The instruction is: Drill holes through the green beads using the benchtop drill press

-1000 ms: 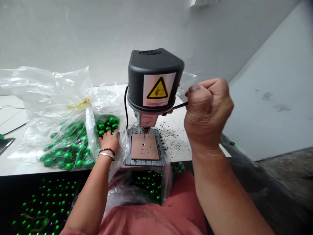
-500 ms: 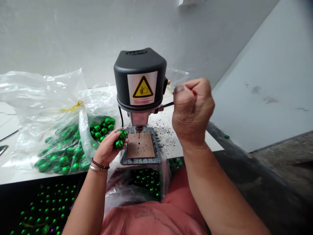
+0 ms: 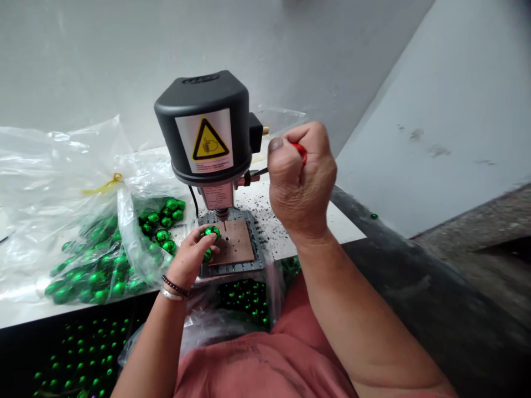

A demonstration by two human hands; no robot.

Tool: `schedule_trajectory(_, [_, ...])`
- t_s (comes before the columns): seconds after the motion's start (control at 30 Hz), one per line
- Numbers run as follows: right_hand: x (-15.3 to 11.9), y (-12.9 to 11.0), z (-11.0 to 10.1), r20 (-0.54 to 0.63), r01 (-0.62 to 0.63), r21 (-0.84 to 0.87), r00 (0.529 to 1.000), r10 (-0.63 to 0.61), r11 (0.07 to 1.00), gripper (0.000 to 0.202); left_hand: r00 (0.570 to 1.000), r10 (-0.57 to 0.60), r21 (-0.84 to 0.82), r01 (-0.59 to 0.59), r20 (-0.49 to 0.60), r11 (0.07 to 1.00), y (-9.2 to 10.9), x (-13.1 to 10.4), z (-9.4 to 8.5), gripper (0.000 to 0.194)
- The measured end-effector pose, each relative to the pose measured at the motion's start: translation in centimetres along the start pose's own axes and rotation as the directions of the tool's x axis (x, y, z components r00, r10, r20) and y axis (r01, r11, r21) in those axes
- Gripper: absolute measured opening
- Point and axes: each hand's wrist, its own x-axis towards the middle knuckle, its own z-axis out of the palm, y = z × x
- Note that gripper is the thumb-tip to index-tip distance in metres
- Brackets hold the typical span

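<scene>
My left hand [image 3: 194, 251] is closed round two shiny green balls [image 3: 213, 231], one at the fingertips and one lower, partly hidden by the fingers. It sits at the left edge of the brown board [image 3: 238, 251] on the drill press base, beside the drill bit [image 3: 225, 225]. A small hole shows in the board. My right hand [image 3: 305, 179] is wrapped round the red-ended feed lever [image 3: 262, 171] on the right of the black drill press [image 3: 203, 127]. The bit hangs above the board, apart from it.
A clear plastic bag [image 3: 122, 221] with many green balls lies on the white table [image 3: 348, 225] at left. Dark shavings [image 3: 265, 213] are scattered right of the press. More green balls [image 3: 244, 298] lie below the table edge, and one ball [image 3: 374, 216] rests on the floor.
The view has shifted, so the press appears further left. My left hand has brought the upper ball closer to the drill bit, over the board. My right hand keeps hold of the lever.
</scene>
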Motion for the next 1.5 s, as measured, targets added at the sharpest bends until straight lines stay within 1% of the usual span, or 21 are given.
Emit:
schedule_trajectory(0.1, [0.0, 0.1, 0.0, -0.02, 0.034, -0.027, 0.999, -0.034, 0.999, 0.019, 0.999, 0.054, 0.257, -0.052, 0.001, 0.965, -0.2, 0.3, 0.1, 0.048])
schedule_trajectory(0.17, [0.0, 0.2, -0.1, -0.025, 0.049, -0.033, 0.998, -0.05, 0.998, 0.019, 0.997, 0.078, 0.363, -0.078, 0.013, 0.929, -0.2, 0.6, 0.3, 0.047])
schedule_trajectory(0.37, [0.1, 0.2, -0.3, 0.007, 0.042, -0.087, 0.999, -0.042, 0.995, 0.022, 0.998, 0.069, 0.577, -0.063, 0.011, 0.814, 0.1, 1.2, 1.3, 0.043])
schedule_trajectory(0.47, [0.0, 0.2, -0.5, 0.015, 0.049, -0.077, 0.999, -0.048, 0.996, 0.021, 0.995, 0.095, 0.649, -0.065, -0.011, 0.758, 0.2, 1.4, 1.6, 0.041])
schedule_trajectory(0.63, [0.0, 0.1, -0.6, 0.022, 0.039, -0.066, 0.999, -0.038, 0.997, 0.02, 0.989, 0.148, 0.738, -0.106, 0.009, 0.667, 0.3, 1.4, 1.7, 0.038])
schedule_trajectory(0.8, [0.0, 0.0, -0.6, 0.022, 0.036, -0.044, 0.999, -0.035, 0.998, 0.021, 0.987, 0.16, 0.809, -0.089, -0.007, 0.582, 0.4, 1.3, 2.2, 0.043])
schedule_trajectory(0.93, [0.0, -0.1, -0.8, 0.05, 0.028, -0.051, 0.998, -0.025, 0.998, 0.022, 0.975, 0.219, 0.819, -0.147, 0.027, 0.555, 0.1, 1.7, 2.3, 0.04])
schedule_trajectory(1.07, [-0.5, 0.1, -1.2, 0.074, 0.068, -0.082, 0.995, -0.062, 0.994, 0.019, 0.972, 0.227, 0.819, -0.177, 0.059, 0.546, -0.1, 1.9, 2.1, 0.035])
schedule_trajectory(1.2, [-2.1, 0.5, -1.8, 0.056, 0.153, -0.135, 0.988, -0.146, 0.979, 0.013, 0.967, 0.235, 0.834, -0.206, 0.095, 0.512, 0.0, 1.7, 2.1, 0.028])
schedule_trajectory(1.33, [-4.0, 1.1, -2.3, 0.077, 0.206, -0.215, 0.978, -0.193, 0.955, 0.008, 0.97, 0.224, 0.855, -0.194, 0.094, 0.482, 0.2, 1.4, 2.3, 0.033])
schedule_trajectory(1.4, [-4.6, 1.3, -2.4, 0.076, 0.206, -0.228, 0.978, -0.193, 0.952, 0.006, 0.97, 0.224, 0.851, -0.194, 0.093, 0.488, 0.3, 1.3, 2.4, 0.033])
schedule_trajectory(1.5, [-5.2, 1.6, -2.3, 0.056, 0.197, -0.237, 0.98, -0.189, 0.951, 0.004, 0.967, 0.242, 0.826, -0.204, 0.085, 0.525, 0.2, 1.2, 2.3, 0.032])
